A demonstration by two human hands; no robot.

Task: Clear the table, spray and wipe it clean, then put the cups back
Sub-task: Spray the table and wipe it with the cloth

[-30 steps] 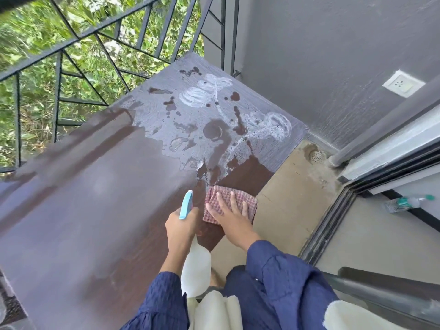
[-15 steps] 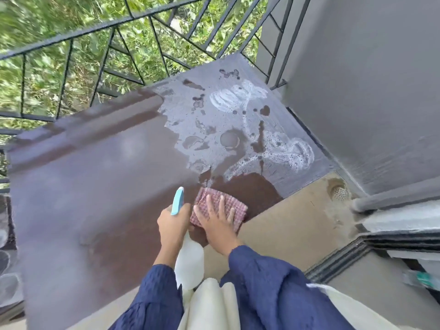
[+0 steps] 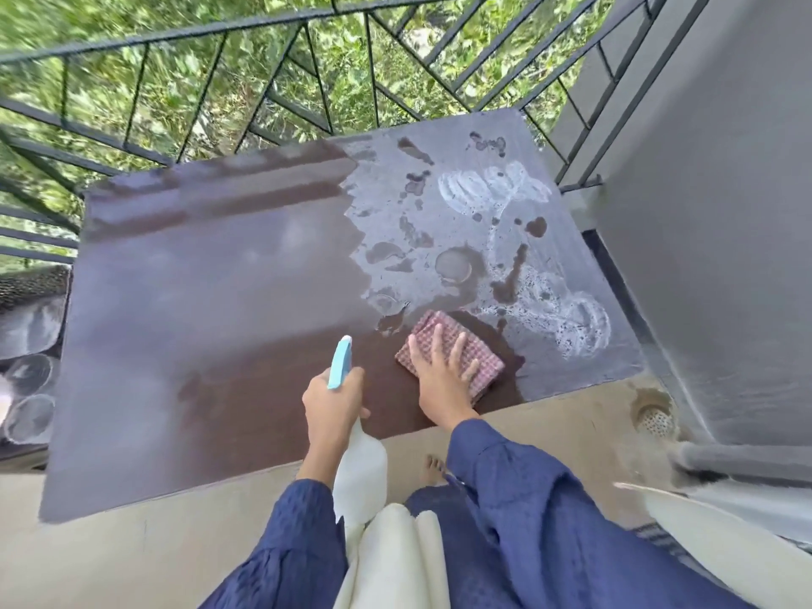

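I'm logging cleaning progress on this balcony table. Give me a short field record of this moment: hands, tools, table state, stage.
left hand: grips spray bottle, blue nozzle toward the table
right hand: fingers spread, pressing flat on checked cloth
table: left part dark brown, clean-looking; right part grey film with wet blotches and white smears
cloth position: near front edge, where the two parts meet
cups: none on the tabletop
stage: wiping, partly done

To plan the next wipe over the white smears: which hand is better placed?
The right hand: it lies flat on the checked cloth, just beside the white smears. The left hand grips the spray bottle.
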